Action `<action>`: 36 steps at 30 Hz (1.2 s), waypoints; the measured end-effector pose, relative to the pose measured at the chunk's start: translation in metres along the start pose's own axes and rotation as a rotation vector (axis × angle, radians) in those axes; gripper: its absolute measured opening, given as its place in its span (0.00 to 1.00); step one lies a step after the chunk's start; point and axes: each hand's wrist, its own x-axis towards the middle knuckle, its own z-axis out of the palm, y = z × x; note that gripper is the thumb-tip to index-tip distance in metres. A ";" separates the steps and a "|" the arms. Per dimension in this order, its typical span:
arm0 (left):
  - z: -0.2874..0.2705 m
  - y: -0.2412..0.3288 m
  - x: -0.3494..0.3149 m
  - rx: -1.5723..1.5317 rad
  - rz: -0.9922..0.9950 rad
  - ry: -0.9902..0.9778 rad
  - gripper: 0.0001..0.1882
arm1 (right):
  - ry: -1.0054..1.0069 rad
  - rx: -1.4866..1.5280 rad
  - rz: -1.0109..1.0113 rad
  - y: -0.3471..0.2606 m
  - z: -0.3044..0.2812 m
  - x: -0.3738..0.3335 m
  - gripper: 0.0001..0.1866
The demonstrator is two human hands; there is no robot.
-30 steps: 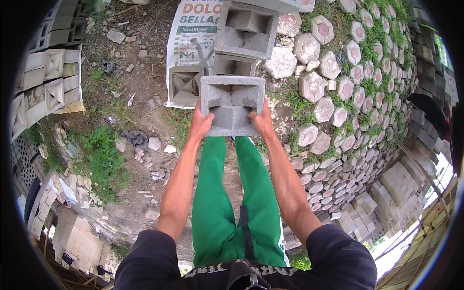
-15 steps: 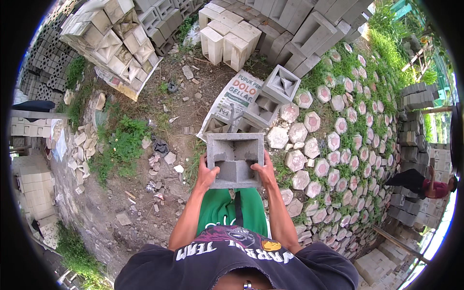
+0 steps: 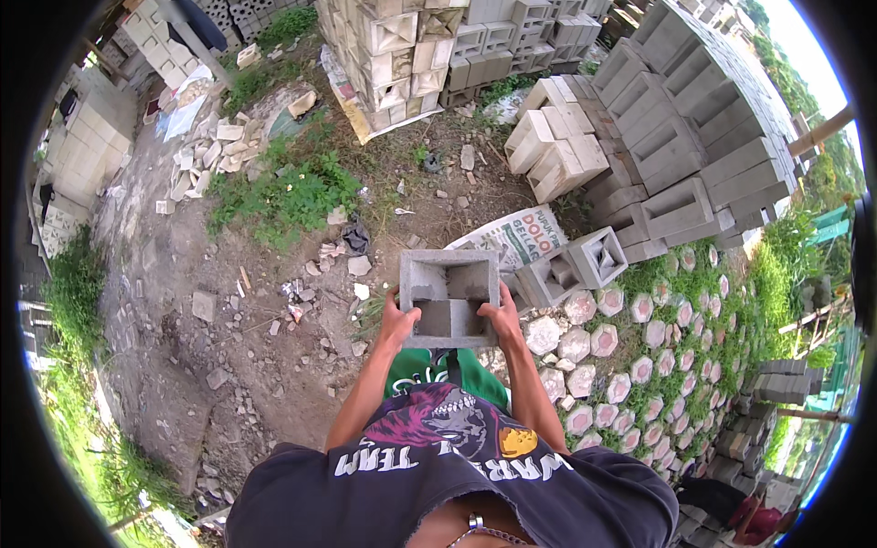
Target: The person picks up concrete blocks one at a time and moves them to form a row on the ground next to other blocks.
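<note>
A grey concrete ventilation block (image 3: 448, 312), square with angled inner walls, is held up in front of my body. My left hand (image 3: 398, 321) grips its left side, and the thumb rests over the near edge. On the opposite side my right hand (image 3: 501, 316) clasps it the same way. Beyond the block and to its right, two similar grey blocks (image 3: 552, 277) sit by a printed white sack (image 3: 498, 234) spread on the ground. The held block covers part of that sack.
Hexagonal pavers (image 3: 603, 342) with grass between them cover the ground at right. Stacked grey blocks (image 3: 678, 208) stand beyond, and a tall pale block stack (image 3: 388, 64) rises ahead. Rubble (image 3: 219, 146) and weeds (image 3: 292, 196) lie at left. Another person (image 3: 756, 521) is at lower right.
My view has turned left, so the sack, the stacks and the pavers appear farther right. Both hands keep hold of the block, which now appears farther from the blocks by the sack.
</note>
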 end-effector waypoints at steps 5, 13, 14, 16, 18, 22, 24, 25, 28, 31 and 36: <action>-0.057 0.005 -0.014 -0.126 -0.006 0.254 0.38 | -0.223 -0.139 0.024 -0.010 0.069 0.030 0.45; -0.153 -0.004 -0.034 -0.237 0.010 0.549 0.39 | -0.465 -0.330 0.015 -0.016 0.201 0.048 0.39; -0.162 -0.007 -0.037 -0.273 0.042 0.581 0.39 | -0.520 -0.322 0.021 -0.014 0.216 0.051 0.40; -0.175 -0.012 -0.045 -0.328 0.072 0.659 0.39 | -0.619 -0.327 0.049 -0.009 0.241 0.057 0.40; -0.183 -0.001 -0.055 -0.331 -0.006 0.709 0.40 | -0.671 -0.389 0.035 0.005 0.262 0.070 0.40; -0.205 -0.021 -0.088 -0.501 0.016 0.887 0.41 | -0.885 -0.538 0.090 0.014 0.317 0.053 0.41; -0.204 -0.027 -0.100 -0.508 -0.018 1.010 0.40 | -0.963 -0.584 0.108 0.023 0.338 0.051 0.42; -0.204 -0.033 -0.107 -0.537 -0.022 1.069 0.40 | -0.990 -0.601 0.121 0.029 0.349 0.048 0.42; -0.202 -0.043 -0.121 -0.644 -0.002 1.219 0.40 | -1.159 -0.716 0.203 0.040 0.384 0.046 0.46; -0.196 -0.046 -0.131 -0.716 -0.051 1.375 0.39 | -1.290 -0.786 0.192 0.052 0.413 0.037 0.46; -0.181 -0.039 -0.143 -0.732 -0.097 1.580 0.39 | -1.575 -0.843 0.298 0.063 0.457 0.024 0.44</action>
